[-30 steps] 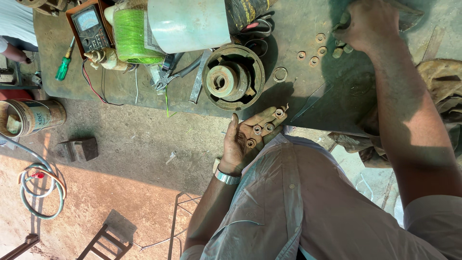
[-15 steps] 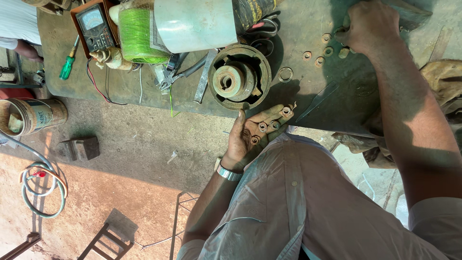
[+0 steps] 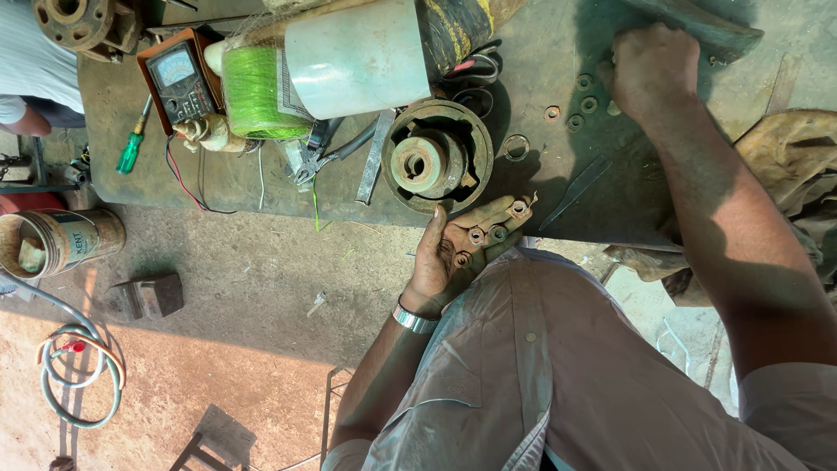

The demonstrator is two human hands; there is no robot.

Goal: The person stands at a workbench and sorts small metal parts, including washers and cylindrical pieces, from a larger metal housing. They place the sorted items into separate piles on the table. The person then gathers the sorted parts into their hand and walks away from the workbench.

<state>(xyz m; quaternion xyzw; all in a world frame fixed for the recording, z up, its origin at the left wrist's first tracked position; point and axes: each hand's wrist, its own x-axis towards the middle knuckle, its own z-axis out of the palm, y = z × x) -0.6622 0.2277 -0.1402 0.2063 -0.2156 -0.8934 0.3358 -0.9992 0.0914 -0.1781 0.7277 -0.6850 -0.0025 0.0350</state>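
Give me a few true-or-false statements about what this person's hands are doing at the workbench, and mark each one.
1. The left hand lies palm up with several rusty nuts in it. True.
2. The right hand rests on the bench top next to some loose washers. True.
3. The right hand holds the green-handled screwdriver. False: the screwdriver lies alone at the far end of the bench.
4. The round metal housing sits in the left palm. False: it stands on the bench, just beyond the left hand.
5. A meter lies beside a green spool. True.
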